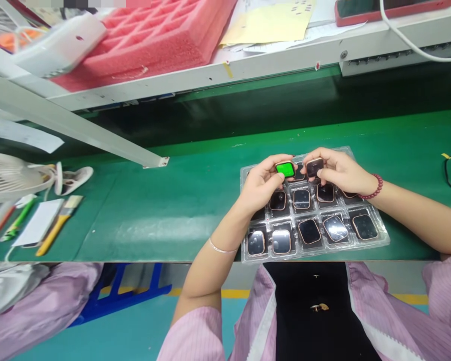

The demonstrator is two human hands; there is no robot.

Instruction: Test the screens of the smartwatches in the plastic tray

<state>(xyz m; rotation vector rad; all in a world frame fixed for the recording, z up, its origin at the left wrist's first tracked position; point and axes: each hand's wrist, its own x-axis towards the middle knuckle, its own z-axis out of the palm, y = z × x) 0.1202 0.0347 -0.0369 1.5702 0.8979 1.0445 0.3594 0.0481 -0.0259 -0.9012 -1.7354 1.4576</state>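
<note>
Between the thumb and fingers of my left hand (263, 181) is a smartwatch (285, 170) without a strap, its screen lit bright green. My right hand (340, 170) grips a second smartwatch (314, 167), whose screen is dark. Both hands are over the far rows of a clear plastic tray (252, 254). Several more strapless smartwatches with gold-coloured rims lie in its compartments, such as a dark one (309, 231) in the near row. My hands and forearms cover part of the far and left compartments.
A white post (108, 133) meets the green table (135, 210) left of the tray. Further left are a white fan (11, 175), a yellow-handled brush (60, 225) and a white slab (41, 222). Red foam (154, 50) sits on the shelf above. A black cable (449, 173) lies at right.
</note>
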